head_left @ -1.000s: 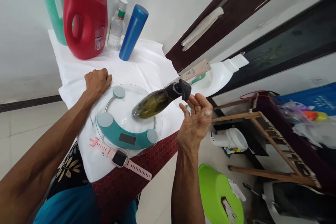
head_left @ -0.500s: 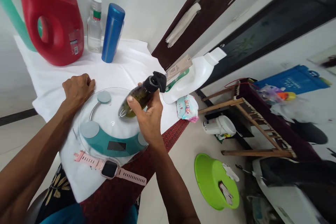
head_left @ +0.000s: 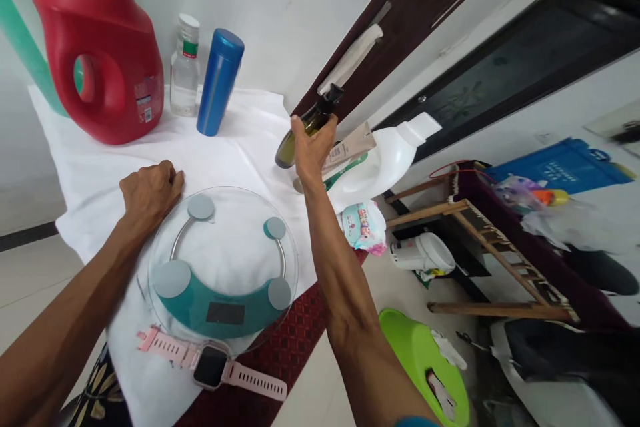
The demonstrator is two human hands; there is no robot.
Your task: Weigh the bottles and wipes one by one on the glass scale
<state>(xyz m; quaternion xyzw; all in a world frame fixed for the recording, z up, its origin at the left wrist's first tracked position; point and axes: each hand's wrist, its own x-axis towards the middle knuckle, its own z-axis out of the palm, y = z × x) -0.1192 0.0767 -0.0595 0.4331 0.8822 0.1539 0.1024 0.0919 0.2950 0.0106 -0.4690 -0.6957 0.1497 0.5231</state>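
Gripped in my right hand (head_left: 315, 143) is a dark green pump bottle (head_left: 287, 150) with a black pump head, tilted over the far right part of the table. Closed in a loose fist, my left hand (head_left: 153, 192) rests on the white cloth (head_left: 245, 147); whether anything is inside it is hidden. Between my arms lies a round glass bathroom scale (head_left: 225, 310) with a teal band and grey pads. A pink smartwatch (head_left: 210, 365) lies along the scale's near edge. Beside my right hand are a beige tube (head_left: 353, 147), a green toothbrush (head_left: 347, 170) and a white bottle (head_left: 393, 153) on its side.
At the back left stand a red detergent jug (head_left: 107, 33), a clear glass bottle (head_left: 184, 77) and a blue flask (head_left: 220, 83). A wipes pack (head_left: 363, 227) sits at the right edge. On the floor are a green basin (head_left: 407, 353) and a white bucket (head_left: 425, 252).
My right hand has carried the pump bottle from above the scale to the far right, beside the tube. The scale's right side is uncovered now. My left hand stays in place.
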